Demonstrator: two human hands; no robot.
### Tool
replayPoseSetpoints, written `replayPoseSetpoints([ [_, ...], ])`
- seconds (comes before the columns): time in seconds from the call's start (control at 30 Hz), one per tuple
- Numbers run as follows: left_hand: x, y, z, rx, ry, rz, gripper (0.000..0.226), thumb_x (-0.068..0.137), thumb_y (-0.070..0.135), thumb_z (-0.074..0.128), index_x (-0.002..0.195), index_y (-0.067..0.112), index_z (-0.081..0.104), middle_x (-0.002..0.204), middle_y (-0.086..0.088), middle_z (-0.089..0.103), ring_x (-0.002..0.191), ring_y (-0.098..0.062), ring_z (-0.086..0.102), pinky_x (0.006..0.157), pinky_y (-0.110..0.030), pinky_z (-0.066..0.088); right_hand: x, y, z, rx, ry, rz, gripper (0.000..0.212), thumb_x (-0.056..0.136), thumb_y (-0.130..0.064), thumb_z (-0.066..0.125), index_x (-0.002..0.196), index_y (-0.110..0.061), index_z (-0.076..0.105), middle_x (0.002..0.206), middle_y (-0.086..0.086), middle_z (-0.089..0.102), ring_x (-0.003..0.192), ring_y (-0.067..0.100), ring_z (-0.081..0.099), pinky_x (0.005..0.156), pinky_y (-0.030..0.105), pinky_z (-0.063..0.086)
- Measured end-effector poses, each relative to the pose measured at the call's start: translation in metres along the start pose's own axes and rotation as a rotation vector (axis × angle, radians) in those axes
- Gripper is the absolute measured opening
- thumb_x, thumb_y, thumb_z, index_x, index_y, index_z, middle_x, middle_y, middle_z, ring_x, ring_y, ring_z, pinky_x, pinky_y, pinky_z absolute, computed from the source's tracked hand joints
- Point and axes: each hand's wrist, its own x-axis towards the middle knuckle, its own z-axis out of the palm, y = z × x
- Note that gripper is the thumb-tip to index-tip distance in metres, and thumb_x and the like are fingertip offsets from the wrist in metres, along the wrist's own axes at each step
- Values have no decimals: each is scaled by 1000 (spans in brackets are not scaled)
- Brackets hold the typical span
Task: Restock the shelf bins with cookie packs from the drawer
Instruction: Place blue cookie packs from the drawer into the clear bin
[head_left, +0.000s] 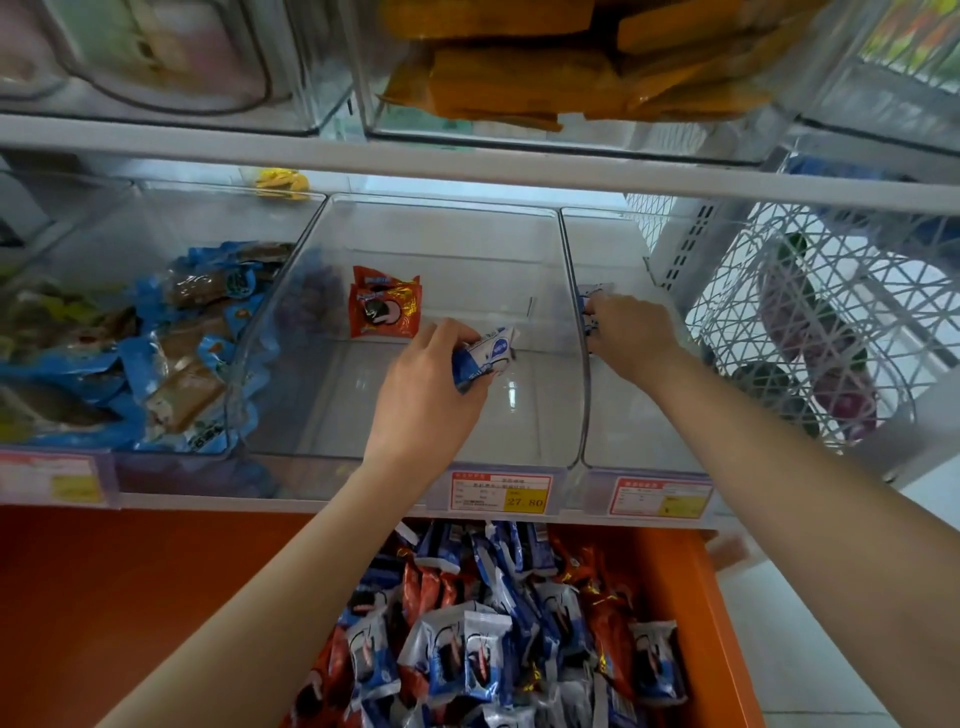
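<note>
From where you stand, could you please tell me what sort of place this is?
Most likely a small shop's snack aisle: clear shelf bins carry price tags on their fronts, and the orange drawer below is full of wrapped cookie packs.

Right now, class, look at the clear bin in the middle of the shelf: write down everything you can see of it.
The middle bin is a clear plastic tub with an open top, rounded corners and sloping walls. It stands on the white shelf between a left bin and a right bin. It is almost empty: two red cookie packs stand near its back left. The left hand reaches in over the front edge, gripping a blue-and-white pack. A price label sits below its front.
</note>
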Motion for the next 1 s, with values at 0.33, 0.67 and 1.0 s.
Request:
replayPoseSetpoints([
  [0.33, 2, 5, -2, -57, -41, -4, 31, 86, 24, 69, 113, 12, 61, 104, -2, 56, 84, -11, 51, 64, -6, 38, -63, -16, -36, 404, 180, -20, 42, 95, -7, 46, 136, -9, 38, 126, 13, 51, 103, 30, 57, 74, 33, 41],
  [0.67, -31, 58, -33, -496, 129, -125, 26, 83, 11, 71, 103, 19, 55, 93, 9, 61, 78, 13, 55, 65, -4, 42, -150, -43, -79, 778, 338, -190, 48, 92, -11, 59, 136, -12, 40, 126, -1, 52, 103, 5, 54, 89, 26, 49],
  [1.0, -54, 87, -46, -318, -227, 88, 49, 79, 10, 74, 114, 27, 44, 98, 17, 56, 87, 22, 51, 73, 0, 40, -190, -34, -83, 719, 243, -327, 49, 85, -31, 65, 130, -20, 53, 120, -5, 57, 103, 6, 57, 86, 24, 51],
])
